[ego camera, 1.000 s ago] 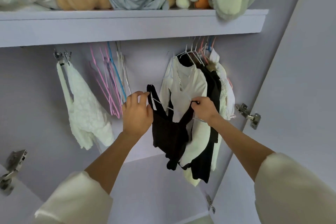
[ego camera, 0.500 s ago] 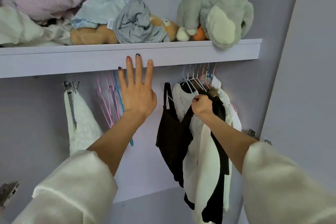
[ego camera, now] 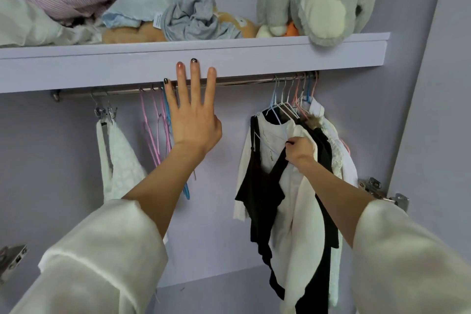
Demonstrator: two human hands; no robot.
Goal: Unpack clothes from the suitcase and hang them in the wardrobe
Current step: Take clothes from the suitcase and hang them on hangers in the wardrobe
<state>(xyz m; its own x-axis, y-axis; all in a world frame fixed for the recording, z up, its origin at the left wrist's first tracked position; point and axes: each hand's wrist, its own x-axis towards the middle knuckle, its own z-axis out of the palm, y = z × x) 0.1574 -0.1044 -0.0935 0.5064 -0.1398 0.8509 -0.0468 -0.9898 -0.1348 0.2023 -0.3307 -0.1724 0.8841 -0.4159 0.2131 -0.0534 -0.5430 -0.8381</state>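
Nearest, two white sleeves (ego camera: pixel 102 257) reach up into the wardrobe. The right hand (ego camera: pixel 299 151), at about 3 o'clock, has its fingers (ego camera: pixel 293 144) clamped on the black camisole (ego camera: pixel 257 194) at its hanger, against the white garments (ego camera: pixel 298 211) already hung. The left hand (ego camera: pixel 193 120), near 12 o'clock, is raised with fingers straight and spread, holding nothing, in front of the shelf (ego camera: pixel 254 58) edge. Behind it the rail (ego camera: pixel 242 81) runs bare between the empty hangers (ego camera: pixel 155 130) at 10 o'clock and the clothes at 2 o'clock. To hang well, I judge the right hand should lift the hook over that bare stretch while the left steadies the top, so the straps stay on.
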